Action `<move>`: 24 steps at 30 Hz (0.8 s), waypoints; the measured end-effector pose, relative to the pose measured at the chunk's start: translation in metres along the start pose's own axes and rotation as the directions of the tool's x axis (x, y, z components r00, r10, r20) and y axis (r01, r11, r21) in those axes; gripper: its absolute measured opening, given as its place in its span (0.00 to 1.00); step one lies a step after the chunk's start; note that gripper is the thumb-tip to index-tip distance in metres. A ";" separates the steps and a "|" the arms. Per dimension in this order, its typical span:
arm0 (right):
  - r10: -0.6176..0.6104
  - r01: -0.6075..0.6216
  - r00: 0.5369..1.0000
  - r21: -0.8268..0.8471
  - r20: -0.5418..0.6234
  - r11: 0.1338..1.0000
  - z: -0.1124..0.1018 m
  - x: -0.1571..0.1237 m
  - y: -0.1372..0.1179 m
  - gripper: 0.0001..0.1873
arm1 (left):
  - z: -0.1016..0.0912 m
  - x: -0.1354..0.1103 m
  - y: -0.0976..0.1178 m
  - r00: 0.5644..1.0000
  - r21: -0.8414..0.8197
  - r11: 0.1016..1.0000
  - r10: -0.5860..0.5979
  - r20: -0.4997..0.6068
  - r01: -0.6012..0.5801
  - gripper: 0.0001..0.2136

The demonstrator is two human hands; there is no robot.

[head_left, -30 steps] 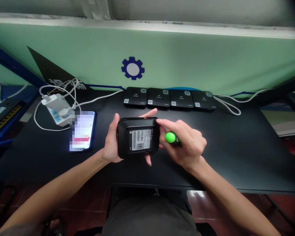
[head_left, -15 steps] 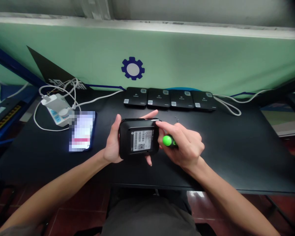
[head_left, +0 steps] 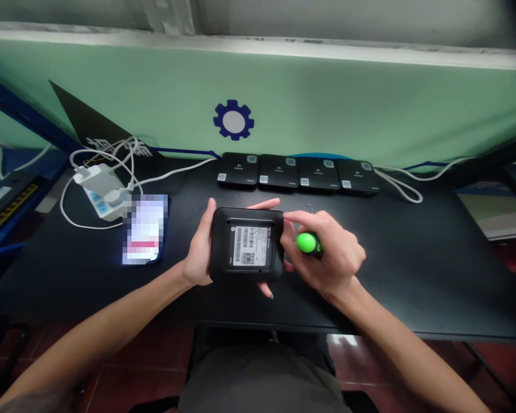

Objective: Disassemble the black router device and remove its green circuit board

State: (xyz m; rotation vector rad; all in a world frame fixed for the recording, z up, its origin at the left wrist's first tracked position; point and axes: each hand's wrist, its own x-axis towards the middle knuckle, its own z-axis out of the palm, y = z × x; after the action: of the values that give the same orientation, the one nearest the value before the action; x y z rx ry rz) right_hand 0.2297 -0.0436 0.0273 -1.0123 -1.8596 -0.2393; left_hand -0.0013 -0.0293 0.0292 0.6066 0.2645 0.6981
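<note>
My left hand (head_left: 199,252) grips a black box-shaped device (head_left: 247,244) from its left side, label side up, with a white barcode sticker showing. Fingers of that hand curl round its far and near edges. My right hand (head_left: 327,258) is closed round a tool with a bright green handle end (head_left: 306,242), its index finger stretched toward the device's upper right corner. The tool's tip is hidden behind the fingers. Both hands hover just above the black table (head_left: 413,269).
Several identical black devices (head_left: 298,172) stand in a row at the back. A lit phone (head_left: 144,228) lies left of my hands, beside a white power strip (head_left: 101,192) with white cables. Tiny screws (head_left: 309,205) lie behind my right hand. A green partition (head_left: 370,109) closes the back.
The device has tilted flatter toward me and shifted slightly right and down. My right hand with the green tool has drawn a little away to the right.
</note>
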 end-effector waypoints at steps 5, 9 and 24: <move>0.113 -0.097 0.985 0.122 -0.130 0.988 0.005 0.007 -0.002 0.24 | -0.001 0.000 0.002 1.000 -0.015 1.000 -0.012 0.021 0.013 0.46; 0.129 -0.109 0.982 0.140 -0.141 0.984 0.005 0.012 0.001 0.23 | -0.001 -0.001 0.004 0.999 -0.007 1.000 -0.030 0.044 0.030 0.50; 0.317 -0.304 0.939 0.109 -0.131 0.946 0.003 0.010 0.001 0.19 | -0.001 -0.003 0.004 0.995 -0.034 0.995 -0.091 0.044 0.092 0.47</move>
State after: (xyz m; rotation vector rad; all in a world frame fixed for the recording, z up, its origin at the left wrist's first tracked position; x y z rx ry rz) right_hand 0.2268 -0.0365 0.0338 -1.1782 -1.5378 -0.0411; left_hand -0.0056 -0.0282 0.0313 0.5706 0.2383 0.6000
